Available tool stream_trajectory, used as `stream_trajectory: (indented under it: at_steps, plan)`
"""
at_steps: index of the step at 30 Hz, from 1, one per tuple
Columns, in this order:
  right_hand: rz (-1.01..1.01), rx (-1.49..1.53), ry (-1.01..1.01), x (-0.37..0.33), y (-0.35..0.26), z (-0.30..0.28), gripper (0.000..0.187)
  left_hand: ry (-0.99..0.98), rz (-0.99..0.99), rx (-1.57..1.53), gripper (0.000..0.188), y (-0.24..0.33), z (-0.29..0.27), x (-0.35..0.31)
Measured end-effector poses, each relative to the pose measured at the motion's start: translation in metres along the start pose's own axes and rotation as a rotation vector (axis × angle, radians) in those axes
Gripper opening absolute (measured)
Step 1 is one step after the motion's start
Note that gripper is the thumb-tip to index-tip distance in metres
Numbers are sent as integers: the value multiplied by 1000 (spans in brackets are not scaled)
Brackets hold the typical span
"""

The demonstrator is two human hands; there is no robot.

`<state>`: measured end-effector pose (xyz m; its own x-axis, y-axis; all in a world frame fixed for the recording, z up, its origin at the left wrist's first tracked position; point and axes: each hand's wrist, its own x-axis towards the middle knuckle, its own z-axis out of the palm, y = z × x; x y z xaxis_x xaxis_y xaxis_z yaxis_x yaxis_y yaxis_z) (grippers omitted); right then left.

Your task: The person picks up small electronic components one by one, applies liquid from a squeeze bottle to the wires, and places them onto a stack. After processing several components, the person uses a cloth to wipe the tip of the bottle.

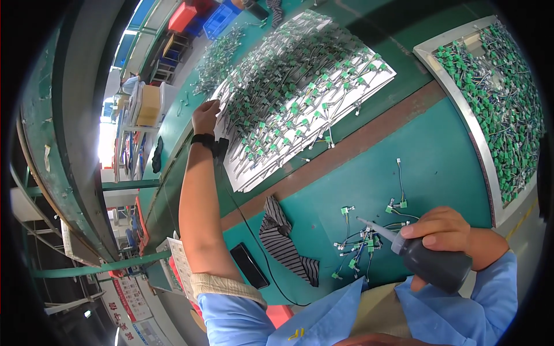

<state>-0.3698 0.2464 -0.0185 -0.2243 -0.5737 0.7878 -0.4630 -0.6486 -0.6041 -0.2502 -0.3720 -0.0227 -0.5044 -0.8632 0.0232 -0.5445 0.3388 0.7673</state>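
Observation:
My right hand (441,230) is wrapped round a dark squeeze bottle (435,265) with a pale, tapered nozzle. The nozzle points left, over a small pile of wired connectors (369,245) with green blocks on the green tabletop. My left arm stretches far forward. At its end, my left hand (206,117) is closed at the left edge of a white sheet (381,83), beside many green connectors (294,106) with grey wires laid in rows. What its fingers pinch, if anything, is too small to make out. A black band and a small dark box are on that wrist.
At the right stands a metal-rimmed tray (461,109) heaped with green connectors. A striped cloth (285,242), a black phone (249,265) and a thin black cable (254,233) lie near me. Another wire heap (219,57) and blue bins (220,22) are farther off. Green metal posts stand left.

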Motion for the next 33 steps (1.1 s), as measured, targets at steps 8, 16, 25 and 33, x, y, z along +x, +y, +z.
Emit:
stream_trajectory:
  at_steps: [8,16,25,33]
  plan:
    - [5,-16,3,-2,0,4,83,-38,177,197,27,-31,0,21]
    - [-68,13,52,5,2,11,82,215,286,-11,30,2,-46,-10]
    - [-72,-57,89,-4,-2,6,78,-672,616,452,29,148,70,-359]
    - [-30,-22,11,-7,-11,14,72,-454,368,334,32,97,92,-416]
